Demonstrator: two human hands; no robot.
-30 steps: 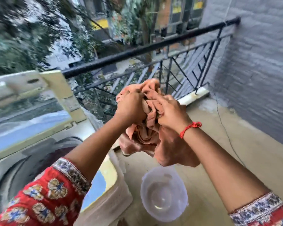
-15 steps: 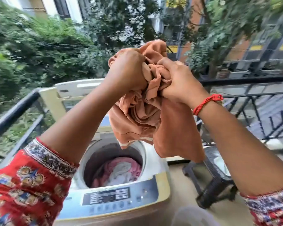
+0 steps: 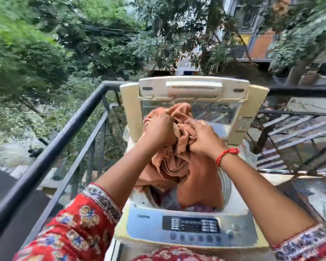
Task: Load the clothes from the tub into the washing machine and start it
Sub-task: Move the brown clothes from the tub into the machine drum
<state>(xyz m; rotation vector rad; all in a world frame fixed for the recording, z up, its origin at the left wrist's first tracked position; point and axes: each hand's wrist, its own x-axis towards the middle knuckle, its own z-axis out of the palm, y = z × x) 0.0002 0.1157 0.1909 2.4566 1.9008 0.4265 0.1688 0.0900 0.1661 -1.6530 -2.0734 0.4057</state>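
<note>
Both fists, left hand (image 3: 159, 131) and right hand (image 3: 202, 137), clench the bunched orange cloth (image 3: 179, 166) (heavily creased) above the washing machine (image 3: 192, 228).

Head view, downward (close) over washer (image 3: 192, 225)

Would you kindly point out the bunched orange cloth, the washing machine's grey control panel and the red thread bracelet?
Bunched orange cloth (image 3: 199, 181), head view, on its hanging fold.
Washing machine's grey control panel (image 3: 191, 225), head view, on the dark display.
Red thread bracelet (image 3: 226, 155), head view, across the wrist.
</note>
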